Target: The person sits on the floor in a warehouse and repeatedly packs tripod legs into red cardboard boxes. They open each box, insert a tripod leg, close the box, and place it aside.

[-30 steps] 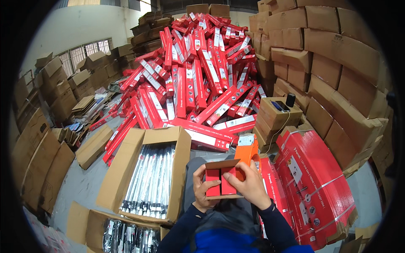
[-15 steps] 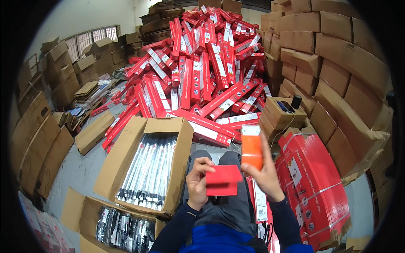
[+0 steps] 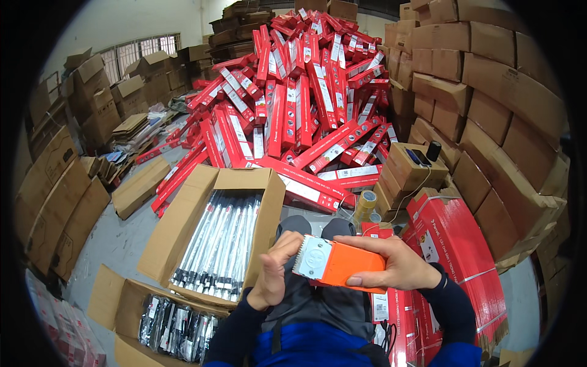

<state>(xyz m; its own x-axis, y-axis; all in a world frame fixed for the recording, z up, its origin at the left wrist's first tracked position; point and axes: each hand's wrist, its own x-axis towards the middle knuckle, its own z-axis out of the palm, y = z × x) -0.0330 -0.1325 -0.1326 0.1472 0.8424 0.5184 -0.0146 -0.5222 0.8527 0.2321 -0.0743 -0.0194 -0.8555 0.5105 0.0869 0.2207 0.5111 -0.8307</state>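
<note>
My right hand point(image 3: 406, 263) is closed around an orange tape dispenser point(image 3: 351, 266), which lies level above my lap. The dispenser's pale metal end plate point(image 3: 312, 257) has a toothed edge and points at my left hand point(image 3: 273, 269). That hand is upright beside the teeth, its fingers stretched out and close together, fingertips near the plate. A sliver of a red carton point(image 3: 314, 282) shows under the dispenser; the rest of it is hidden, and I cannot tell whether my left hand touches it.
A carton of plastic-wrapped tubes point(image 3: 217, 238) and a smaller box of black-wrapped parts point(image 3: 177, 330) stand at left. Tape rolls point(image 3: 367, 202) sit ahead to the right. Strapped flat red cartons point(image 3: 458, 257) lie at right, with a heap of red boxes point(image 3: 299, 110) beyond.
The tape dispenser has come down and left over the red carton, turning from upright to level. My left hand's fingers have straightened from their grip on the carton. Tape rolls now show.
</note>
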